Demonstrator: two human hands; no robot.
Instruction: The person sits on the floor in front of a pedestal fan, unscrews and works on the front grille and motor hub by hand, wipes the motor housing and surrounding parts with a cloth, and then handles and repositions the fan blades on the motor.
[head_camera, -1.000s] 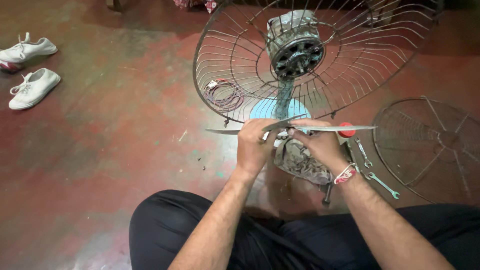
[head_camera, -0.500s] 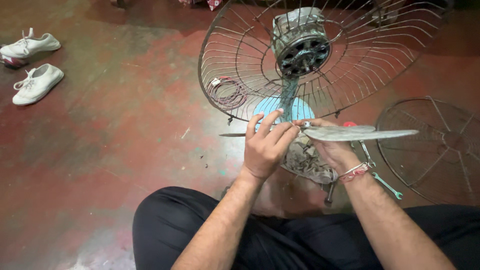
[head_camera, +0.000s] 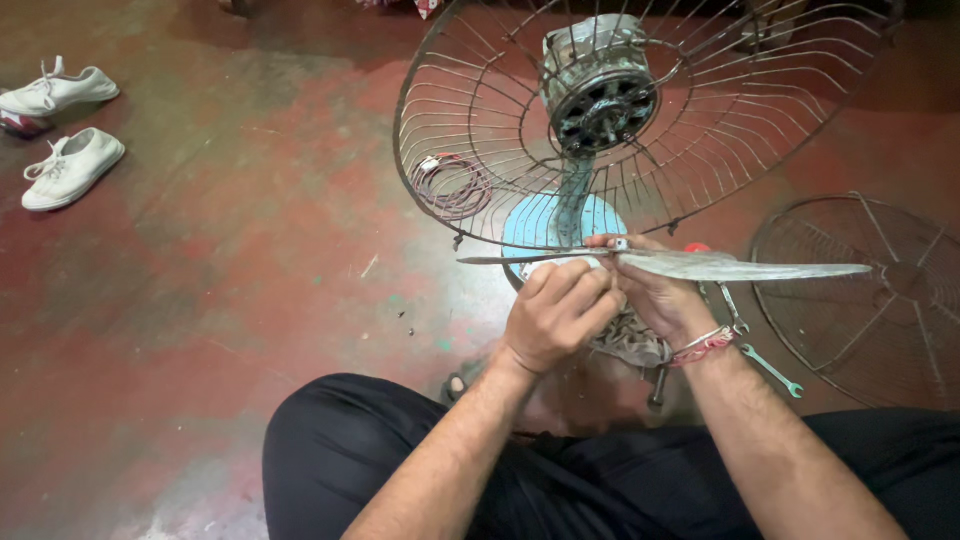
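Metal fan blade (head_camera: 700, 266) gripped by left hand (head_camera: 556, 312), right hand (head_camera: 662, 298)

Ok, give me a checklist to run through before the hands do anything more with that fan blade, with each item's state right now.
1. Both hands on the hub: left hand and right hand grip the middle of the fan blade. Ok.
2. Blade held level: it looks roughly horizontal. Ok.
3. Blade clear of the rear fan guard: the pictures do not settle the gap. Cannot tell.
4. Motor shaft exposed, nothing mounted on it. Ok.
5. Spanner within reach by the right wrist. Ok.
6. Front guard lying flat on the floor, out of the way. Ok.
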